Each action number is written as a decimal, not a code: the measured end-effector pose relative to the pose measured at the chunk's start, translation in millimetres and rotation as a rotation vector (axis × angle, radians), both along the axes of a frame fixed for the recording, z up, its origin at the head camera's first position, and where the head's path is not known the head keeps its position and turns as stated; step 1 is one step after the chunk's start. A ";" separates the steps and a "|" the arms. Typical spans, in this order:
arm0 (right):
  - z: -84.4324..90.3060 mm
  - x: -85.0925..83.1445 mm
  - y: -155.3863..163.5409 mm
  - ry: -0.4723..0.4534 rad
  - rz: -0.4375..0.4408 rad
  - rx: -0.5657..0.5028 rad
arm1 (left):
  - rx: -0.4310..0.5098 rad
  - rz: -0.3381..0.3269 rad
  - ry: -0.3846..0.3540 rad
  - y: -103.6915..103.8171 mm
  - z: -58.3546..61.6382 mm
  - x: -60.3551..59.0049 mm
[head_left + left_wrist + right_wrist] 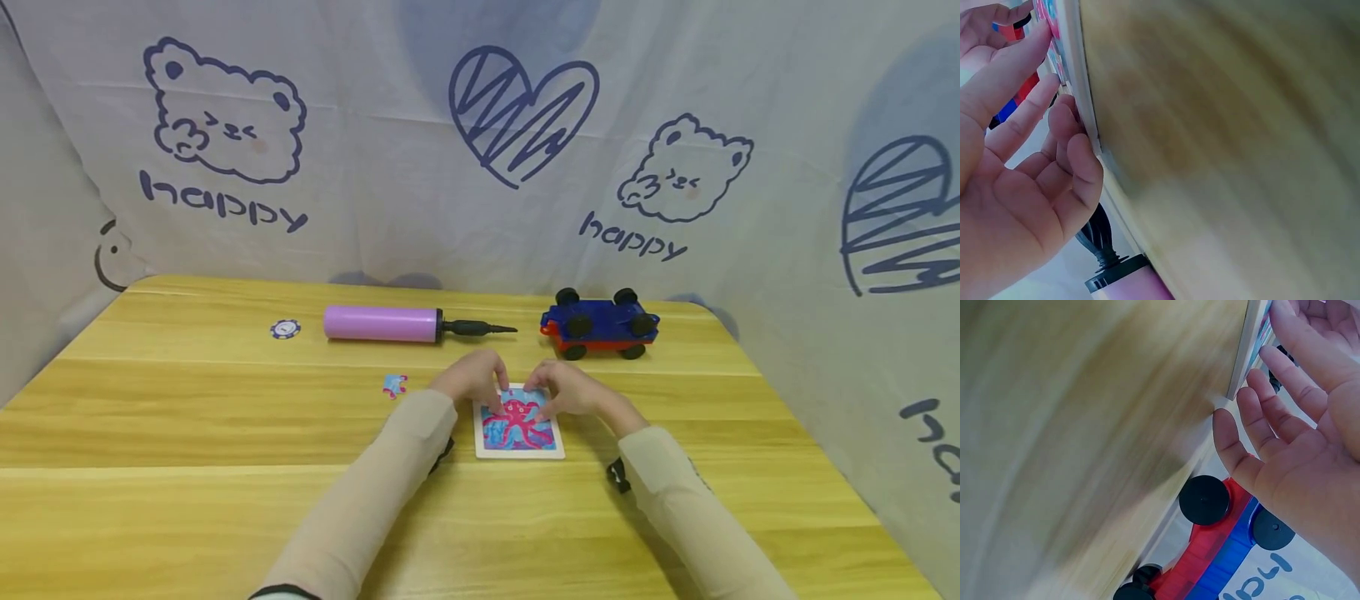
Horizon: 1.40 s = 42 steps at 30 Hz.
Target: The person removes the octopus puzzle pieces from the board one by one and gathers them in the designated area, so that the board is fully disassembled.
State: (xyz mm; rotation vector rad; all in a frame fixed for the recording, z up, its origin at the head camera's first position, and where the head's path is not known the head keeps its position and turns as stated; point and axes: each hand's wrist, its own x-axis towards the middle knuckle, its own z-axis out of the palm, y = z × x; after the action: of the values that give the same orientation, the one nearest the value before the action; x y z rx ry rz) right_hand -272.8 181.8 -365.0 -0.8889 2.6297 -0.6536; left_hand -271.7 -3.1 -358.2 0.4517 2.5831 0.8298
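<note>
While most of the puzzle [519,427] looks filled in, its pink octopus on blue showing nearly whole inside the white frame at the centre of the head view, one loose piece [394,385] lies apart on the table [187,417], left of the hands, so I judge the job well along but not finished; whether the top edge under the fingers has a gap cannot be seen. Going from the left of the frame: a blue-and-white chip [285,329] sits in the upper left part of the tabletop, then a pink pump [382,323] with its black nozzle pointing right, then the loose piece below it. The left hand [474,379] comes in from the lower left on a beige sleeve and rests on the puzzle's upper left corner; the left wrist view shows its fingers [1019,115] fairly straight, tips touching the board edge, palm open and gripping nothing. The right hand [570,390] reaches in from the lower right and touches the upper right corner; in the right wrist view its fingers [1272,412] are spread and only lightly bent, tips by the board's edge, holding nothing. Further right, near the table's far edge, stands a blue and red toy car [600,323] with black wheels.
</note>
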 end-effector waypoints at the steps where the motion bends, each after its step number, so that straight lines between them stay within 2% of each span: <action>1: 0.1 0.2 -0.1 0.000 -0.001 0.001 | -0.003 0.002 -0.002 0.4 0.5 0.5; 16: 1.2 0.6 -2.0 0.006 -0.008 0.019 | -0.004 -0.005 -0.016 2.7 -0.2 0.3; 20: 0.5 0.1 -1.7 0.011 -0.005 0.019 | 0.002 -0.031 0.015 3.1 -1.5 -1.2; 29: 1.3 0.5 -2.0 0.017 0.000 0.016 | 0.023 -0.026 0.061 3.1 -0.9 -2.3; 35: 2.5 1.7 -2.5 0.016 -0.022 0.027 | 0.093 -0.002 0.111 2.8 -1.3 -4.2; 42: 3.2 3.0 -2.9 -0.006 -0.042 0.023 | 0.184 0.000 0.090 1.8 -1.7 -5.0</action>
State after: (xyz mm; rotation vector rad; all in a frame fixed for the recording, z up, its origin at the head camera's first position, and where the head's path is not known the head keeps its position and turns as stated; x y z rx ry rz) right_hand -269.8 178.9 -361.8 -0.8257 2.6522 -0.6334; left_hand -276.7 -1.2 -359.9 0.5534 2.5985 1.0763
